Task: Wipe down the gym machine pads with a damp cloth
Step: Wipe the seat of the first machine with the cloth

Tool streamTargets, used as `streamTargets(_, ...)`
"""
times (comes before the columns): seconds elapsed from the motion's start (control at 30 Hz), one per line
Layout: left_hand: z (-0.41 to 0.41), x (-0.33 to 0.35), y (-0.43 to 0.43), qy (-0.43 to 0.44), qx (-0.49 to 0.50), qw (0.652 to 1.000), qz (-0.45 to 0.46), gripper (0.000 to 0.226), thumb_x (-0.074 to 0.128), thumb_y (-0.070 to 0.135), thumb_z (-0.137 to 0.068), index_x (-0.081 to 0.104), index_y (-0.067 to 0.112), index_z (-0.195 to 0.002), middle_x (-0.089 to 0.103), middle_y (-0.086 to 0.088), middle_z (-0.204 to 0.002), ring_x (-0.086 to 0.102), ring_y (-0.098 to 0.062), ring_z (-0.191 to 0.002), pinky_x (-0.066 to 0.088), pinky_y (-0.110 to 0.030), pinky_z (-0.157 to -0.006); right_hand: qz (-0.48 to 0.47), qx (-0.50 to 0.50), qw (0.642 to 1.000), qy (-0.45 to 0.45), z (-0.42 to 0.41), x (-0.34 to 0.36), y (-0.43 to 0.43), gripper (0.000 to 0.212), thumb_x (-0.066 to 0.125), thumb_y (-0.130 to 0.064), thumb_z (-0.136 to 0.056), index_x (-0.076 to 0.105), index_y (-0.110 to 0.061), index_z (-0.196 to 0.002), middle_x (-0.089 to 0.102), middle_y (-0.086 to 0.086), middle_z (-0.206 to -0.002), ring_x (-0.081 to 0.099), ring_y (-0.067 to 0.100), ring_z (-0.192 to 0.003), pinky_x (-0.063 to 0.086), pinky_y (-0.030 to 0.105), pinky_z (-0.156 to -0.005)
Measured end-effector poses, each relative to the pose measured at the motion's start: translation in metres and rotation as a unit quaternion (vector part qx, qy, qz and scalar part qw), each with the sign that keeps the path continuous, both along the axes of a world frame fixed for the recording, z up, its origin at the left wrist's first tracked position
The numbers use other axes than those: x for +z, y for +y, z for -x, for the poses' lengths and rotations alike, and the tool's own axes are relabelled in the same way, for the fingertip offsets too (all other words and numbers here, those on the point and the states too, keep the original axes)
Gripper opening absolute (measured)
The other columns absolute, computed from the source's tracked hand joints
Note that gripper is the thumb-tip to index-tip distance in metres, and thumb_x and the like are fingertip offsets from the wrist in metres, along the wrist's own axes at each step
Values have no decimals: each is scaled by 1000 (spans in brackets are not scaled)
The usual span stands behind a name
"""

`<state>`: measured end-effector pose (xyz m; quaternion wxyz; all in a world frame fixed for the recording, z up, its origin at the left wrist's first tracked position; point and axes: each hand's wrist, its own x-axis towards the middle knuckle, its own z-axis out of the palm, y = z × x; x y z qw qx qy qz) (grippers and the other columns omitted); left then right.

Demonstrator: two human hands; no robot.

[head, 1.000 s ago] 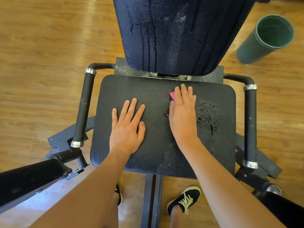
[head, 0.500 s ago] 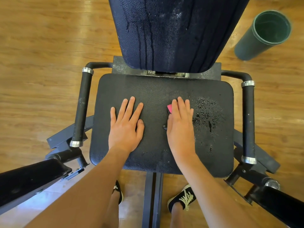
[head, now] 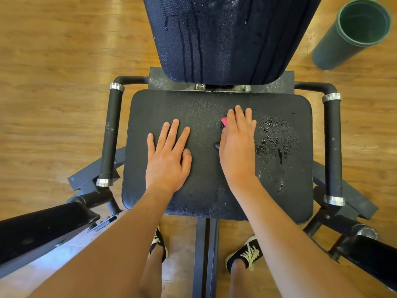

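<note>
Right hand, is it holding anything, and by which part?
No grip: the right hand presses flat on the pink cloth, only a corner showing.

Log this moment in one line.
left hand flat on seat pad | right hand pressing pink cloth | water drops beside it

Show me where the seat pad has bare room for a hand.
Bare: the seat pad strip between backrest and fingertips, and the strip between left hand and left handle. Crowded: the middle, where the right hand presses the pink cloth beside water drops.
</note>
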<state>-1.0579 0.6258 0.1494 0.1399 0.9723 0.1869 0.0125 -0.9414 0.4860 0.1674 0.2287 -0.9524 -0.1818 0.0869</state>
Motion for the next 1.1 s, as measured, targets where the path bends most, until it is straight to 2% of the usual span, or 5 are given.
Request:
streamTargets(0.37,2,-4,1,1,0,1000,-4,54,29,36,-104,38,25,-157,22,-3,-169,12,-23,-157,6,-57,-125,11,18,1000,14,65,-2,-32,56,48,-8,-105,30,-2,-158,24,16,-167,9,35,-157,4,47,-127)
streamTargets(0.6,0,-4,1,-14,0,1000,-3,54,31,34,-104,41,23,-155,25,-5,-168,16,-24,-157,10,-59,-124,45,40,998,28,33,0,-18,92,76,-15,-90,18,-6,-161,9,12,-171,-4,34,-158,-5,45,-125)
streamTargets(0.7,1,-4,2,-10,-1,1000,-6,54,30,34,-104,40,23,-156,25,-4,-168,15,-24,-157,9,-59,-125,52,41,998,22,27,0,-13,87,73,-15,-94,19,-6,-161,11,11,-171,-3,34,-158,-1,47,-126)
streamTargets(0.83,1,-4,1,-3,1,1000,-3,54,29,35,-104,40,24,-156,24,-4,-169,14,-24,-157,6,-57,-125,19,22,999,29,39,-4,-19,59,46,-10,-107,22,-6,-161,14,12,-170,1,33,-158,7,52,-129)
streamTargets(1.1,1,-1,1,-3,-2,1000,-1,54,29,34,-104,40,23,-156,24,-4,-169,15,-24,-157,6,-58,-125,3,9,1000,21,91,-3,-40,61,57,-3,-97,36,-1,-155,30,17,-165,17,39,-155,11,50,-124)
